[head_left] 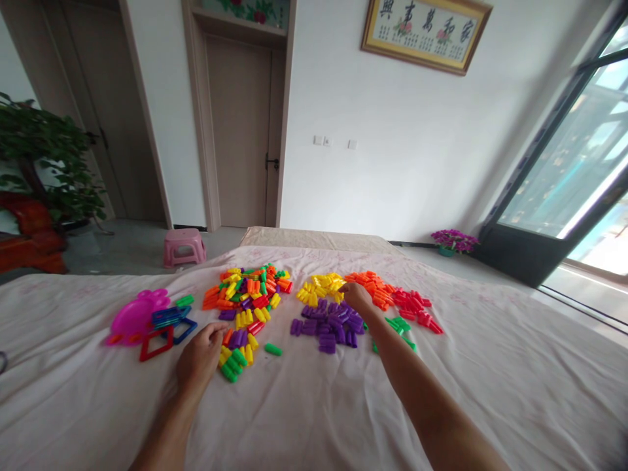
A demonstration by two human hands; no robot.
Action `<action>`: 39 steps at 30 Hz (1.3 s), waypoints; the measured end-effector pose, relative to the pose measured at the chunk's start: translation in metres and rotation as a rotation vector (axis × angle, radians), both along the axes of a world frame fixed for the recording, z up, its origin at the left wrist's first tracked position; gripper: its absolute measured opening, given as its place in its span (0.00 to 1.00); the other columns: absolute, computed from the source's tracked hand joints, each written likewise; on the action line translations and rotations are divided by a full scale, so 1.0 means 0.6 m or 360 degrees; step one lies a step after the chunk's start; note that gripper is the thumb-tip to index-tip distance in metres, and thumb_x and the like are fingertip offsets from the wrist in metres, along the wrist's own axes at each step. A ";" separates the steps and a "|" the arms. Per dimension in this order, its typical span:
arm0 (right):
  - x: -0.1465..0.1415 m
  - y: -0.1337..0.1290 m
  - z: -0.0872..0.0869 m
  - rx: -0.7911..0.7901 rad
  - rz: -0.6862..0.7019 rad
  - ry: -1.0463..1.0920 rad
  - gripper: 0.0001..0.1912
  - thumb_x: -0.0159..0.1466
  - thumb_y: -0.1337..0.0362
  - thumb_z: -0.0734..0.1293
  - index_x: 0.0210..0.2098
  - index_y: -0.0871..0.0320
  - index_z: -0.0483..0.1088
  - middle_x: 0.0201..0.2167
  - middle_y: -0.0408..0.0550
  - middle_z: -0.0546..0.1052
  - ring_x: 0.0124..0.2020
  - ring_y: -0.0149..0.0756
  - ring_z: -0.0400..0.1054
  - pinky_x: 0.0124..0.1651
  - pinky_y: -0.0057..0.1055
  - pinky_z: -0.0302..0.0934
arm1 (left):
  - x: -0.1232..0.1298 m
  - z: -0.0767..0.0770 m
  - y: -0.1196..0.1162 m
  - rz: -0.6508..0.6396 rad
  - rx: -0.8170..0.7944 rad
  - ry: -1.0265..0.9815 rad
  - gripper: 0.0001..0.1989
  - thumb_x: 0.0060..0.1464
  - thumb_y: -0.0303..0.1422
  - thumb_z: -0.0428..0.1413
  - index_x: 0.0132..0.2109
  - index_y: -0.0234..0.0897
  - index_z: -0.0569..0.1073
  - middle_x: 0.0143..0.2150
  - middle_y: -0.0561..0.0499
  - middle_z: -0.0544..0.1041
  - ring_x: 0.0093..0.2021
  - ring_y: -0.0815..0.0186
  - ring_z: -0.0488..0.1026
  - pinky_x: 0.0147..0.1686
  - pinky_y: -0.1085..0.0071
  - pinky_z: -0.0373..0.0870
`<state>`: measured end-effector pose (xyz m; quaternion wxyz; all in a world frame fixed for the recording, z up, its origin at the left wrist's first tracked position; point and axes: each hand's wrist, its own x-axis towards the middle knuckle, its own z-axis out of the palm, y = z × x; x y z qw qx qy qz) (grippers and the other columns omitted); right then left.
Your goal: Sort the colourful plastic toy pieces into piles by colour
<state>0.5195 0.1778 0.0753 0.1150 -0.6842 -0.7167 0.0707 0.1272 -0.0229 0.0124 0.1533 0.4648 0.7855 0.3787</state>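
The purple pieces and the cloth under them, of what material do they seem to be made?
Purple pieces: probably plastic, smooth and fairly glossy, judging by light highlights and even colour. Cloth: likely fabric, matte, with soft wrinkles; cotton or synthetic, I cannot tell.

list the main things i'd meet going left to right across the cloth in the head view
Bright pink plastic tray, mixed-colour pile of small plastic pieces, pile of yellow plastic pieces, pile of orange plastic pieces, pile of red plastic pieces.

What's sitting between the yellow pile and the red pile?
The orange pile lies between them in the head view, partly hidden by the right hand.
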 end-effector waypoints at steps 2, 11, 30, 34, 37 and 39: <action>0.001 -0.006 -0.003 -0.0016 -0.0015 -0.0030 0.19 0.59 0.68 0.64 0.48 0.51 0.79 0.46 0.51 0.81 0.51 0.44 0.74 0.49 0.33 0.65 | -0.001 -0.002 0.001 -0.0010 0.0006 -0.0011 0.15 0.60 0.39 0.48 0.46 0.45 0.78 0.49 0.52 0.81 0.45 0.63 0.76 0.40 0.72 0.65; -0.028 -0.018 -0.004 0.0013 -0.0076 -0.0163 0.25 0.60 0.62 0.67 0.57 0.56 0.71 0.47 0.58 0.79 0.50 0.50 0.73 0.48 0.38 0.63 | 0.000 0.000 0.000 -0.0013 0.0032 -0.0024 0.15 0.59 0.39 0.48 0.46 0.45 0.78 0.50 0.52 0.81 0.45 0.64 0.76 0.41 0.72 0.65; -0.212 -0.078 -0.005 0.0256 0.0842 0.0169 0.24 0.63 0.70 0.62 0.59 0.56 0.70 0.56 0.52 0.75 0.55 0.41 0.70 0.55 0.33 0.62 | 0.009 0.016 -0.003 0.0017 -0.0059 -0.0017 0.16 0.59 0.40 0.48 0.46 0.46 0.78 0.48 0.52 0.82 0.44 0.62 0.77 0.39 0.71 0.65; -0.266 -0.091 -0.028 0.0146 0.1071 0.0117 0.32 0.62 0.72 0.63 0.66 0.55 0.61 0.64 0.52 0.68 0.61 0.42 0.65 0.60 0.34 0.60 | 0.011 0.022 -0.005 0.0012 -0.0060 -0.0027 0.15 0.59 0.38 0.48 0.46 0.46 0.78 0.49 0.53 0.82 0.45 0.62 0.77 0.39 0.71 0.66; -0.286 -0.095 -0.037 0.0115 0.1110 0.0051 0.29 0.64 0.72 0.62 0.64 0.51 0.63 0.61 0.51 0.69 0.58 0.41 0.67 0.56 0.34 0.63 | 0.013 0.027 -0.007 0.0015 -0.0064 -0.0038 0.15 0.59 0.37 0.48 0.46 0.46 0.78 0.49 0.53 0.82 0.46 0.61 0.77 0.39 0.71 0.66; -0.291 -0.097 -0.037 0.0112 0.1044 -0.0008 0.25 0.65 0.69 0.64 0.61 0.50 0.66 0.57 0.52 0.70 0.55 0.42 0.68 0.52 0.33 0.64 | 0.014 0.030 -0.007 0.0012 -0.0088 -0.0042 0.16 0.59 0.37 0.48 0.47 0.46 0.79 0.49 0.53 0.82 0.45 0.61 0.77 0.39 0.71 0.66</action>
